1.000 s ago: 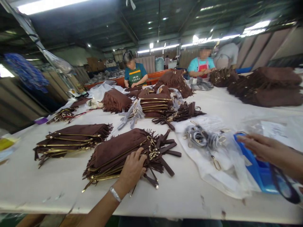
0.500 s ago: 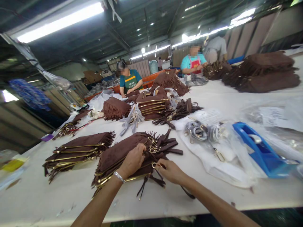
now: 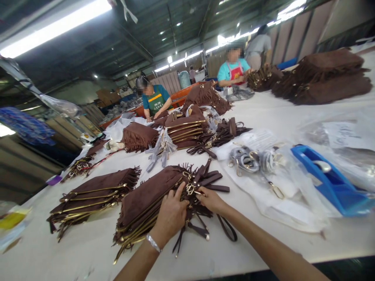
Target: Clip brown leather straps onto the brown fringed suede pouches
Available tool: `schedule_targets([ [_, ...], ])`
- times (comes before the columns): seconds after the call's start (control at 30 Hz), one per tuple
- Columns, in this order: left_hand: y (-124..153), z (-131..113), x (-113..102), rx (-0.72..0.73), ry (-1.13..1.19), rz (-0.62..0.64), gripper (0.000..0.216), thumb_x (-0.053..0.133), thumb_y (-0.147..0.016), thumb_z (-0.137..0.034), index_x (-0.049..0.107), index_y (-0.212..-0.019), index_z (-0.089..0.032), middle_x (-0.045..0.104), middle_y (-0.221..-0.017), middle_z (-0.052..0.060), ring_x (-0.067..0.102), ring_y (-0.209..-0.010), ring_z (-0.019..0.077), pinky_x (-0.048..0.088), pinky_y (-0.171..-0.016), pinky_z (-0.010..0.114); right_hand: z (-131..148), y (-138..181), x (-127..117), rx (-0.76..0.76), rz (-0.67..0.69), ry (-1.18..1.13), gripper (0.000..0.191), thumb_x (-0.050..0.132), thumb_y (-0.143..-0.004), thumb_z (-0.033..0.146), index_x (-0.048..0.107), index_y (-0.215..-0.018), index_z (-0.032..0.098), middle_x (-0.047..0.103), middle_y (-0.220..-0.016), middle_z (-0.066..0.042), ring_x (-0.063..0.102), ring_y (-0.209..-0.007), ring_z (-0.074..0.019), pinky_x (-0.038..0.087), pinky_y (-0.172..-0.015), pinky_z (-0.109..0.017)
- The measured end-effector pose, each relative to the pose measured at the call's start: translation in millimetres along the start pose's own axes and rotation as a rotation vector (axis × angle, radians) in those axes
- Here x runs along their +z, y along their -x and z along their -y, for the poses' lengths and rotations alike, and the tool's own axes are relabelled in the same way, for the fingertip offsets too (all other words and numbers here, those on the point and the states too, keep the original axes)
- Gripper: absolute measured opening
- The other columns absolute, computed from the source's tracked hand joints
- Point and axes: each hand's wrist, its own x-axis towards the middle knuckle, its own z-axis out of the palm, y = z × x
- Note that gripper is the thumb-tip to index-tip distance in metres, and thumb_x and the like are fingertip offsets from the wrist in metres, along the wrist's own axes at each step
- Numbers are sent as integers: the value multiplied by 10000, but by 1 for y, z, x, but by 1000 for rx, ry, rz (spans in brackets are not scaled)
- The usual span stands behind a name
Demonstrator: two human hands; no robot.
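Observation:
A stack of brown fringed bags (image 3: 155,187) with gold zippers lies in front of me. My left hand (image 3: 172,210) rests on the stack's right side, fingers stretched out and apart, the index finger pointing at the gold clasps (image 3: 190,189). Just right of it, my right hand (image 3: 210,200) is closed in a pinch by those clasps, on the metal end of a brown wrist strap; the fingers partly cover that end. A dark strap loop (image 3: 228,230) hangs below this hand. More brown straps (image 3: 212,179) fan out from the stack's right edge.
Left lies another stack of bags (image 3: 93,191). On the right are a blue tape dispenser (image 3: 328,179) and a plastic bag (image 3: 290,195) with grey straps and gold hooks. Further back are bag piles (image 3: 187,130) and two co-workers (image 3: 158,99) (image 3: 234,70) at the table.
My right hand has moved up to the clasps with the strap end. My left hand has slid slightly down and right, its fingers now stretched out. The view has shifted a little.

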Motion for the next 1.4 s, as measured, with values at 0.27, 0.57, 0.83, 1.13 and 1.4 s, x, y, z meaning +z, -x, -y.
schedule_targets([
  [0.27, -12, -45, 29, -248, -173, -89, 373, 665, -825, -453, 690, -995, -121, 262, -1575, 141, 386, -1200, 416, 361, -961, 595, -6, 7, -7, 31, 20, -174, 248, 449, -929, 394, 494, -785, 197, 539, -666, 34, 492, -583, -114, 384, -525, -213],
  [0.57, -28, -51, 36, -372, -287, -2, 312, 655, -835, -397, 726, -1033, -166, 397, -1500, 109, 452, -1083, 339, 429, -830, 483, -7, 10, 3, 151, 58, -337, 264, 429, -901, 422, 531, -796, 203, 534, -592, 56, 484, -389, -82, 375, -363, -179],
  [0.83, -44, -44, 29, -292, -288, 170, 277, 531, -848, -249, 744, -1003, -163, 429, -1482, 129, 447, -1147, 364, 432, -831, 498, -11, 9, 10, 196, 9, -285, 305, 357, -947, 445, 548, -911, 211, 560, -615, 47, 514, -413, -96, 410, -400, -193],
  [1.13, -33, -24, 18, -14, -310, 237, 348, 591, -729, -258, 715, -1032, -141, 332, -1548, 120, 452, -1162, 373, 418, -893, 519, -7, 26, -4, 67, 12, -183, 176, 511, -865, 159, 540, -1035, 197, 622, -765, 12, 577, -614, -117, 437, -559, -202],
  [1.4, -31, -22, 23, -10, -315, 179, 517, 746, -671, -543, 699, -1026, -171, 353, -1525, 120, 440, -1149, 374, 413, -875, 498, -11, 29, 2, 89, 99, -256, 154, 331, -995, 318, 437, -943, 219, 543, -558, 74, 470, -360, -81, 339, -355, -158],
])
